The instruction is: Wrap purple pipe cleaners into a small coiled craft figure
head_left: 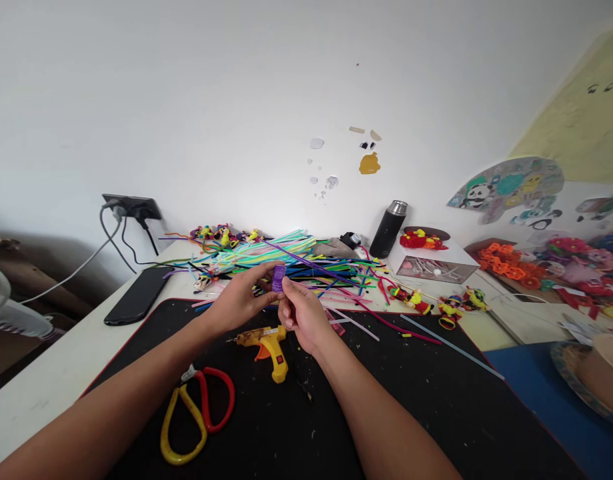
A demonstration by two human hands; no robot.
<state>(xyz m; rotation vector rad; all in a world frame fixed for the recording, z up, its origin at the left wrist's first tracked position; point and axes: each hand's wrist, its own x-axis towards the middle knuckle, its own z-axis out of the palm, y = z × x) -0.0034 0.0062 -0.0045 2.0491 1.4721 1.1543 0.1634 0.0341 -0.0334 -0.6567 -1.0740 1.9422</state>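
Between my two hands is a small purple coil (279, 279), which looks like wound pipe cleaner. My left hand (243, 293) pinches it from the left, fingertips at its top and lower edge. From the right, the thumb of my right hand (303, 312) presses against the same coil, with the other fingers curled beneath. A yellow hot glue gun (271, 347) with an orange trigger lies on the black mat (266, 427) just below the hands. Scissors with red and yellow handles (199, 413) rest nearer to me, their blades hidden under my left forearm.
Behind the hands lies a heap of coloured pipe cleaners (266, 252). A black phone (139, 295) is at the left, a black bottle (389, 229) and a white box (431, 260) at the back right. Several small pipe-cleaner figures (451, 308) lie on the right.
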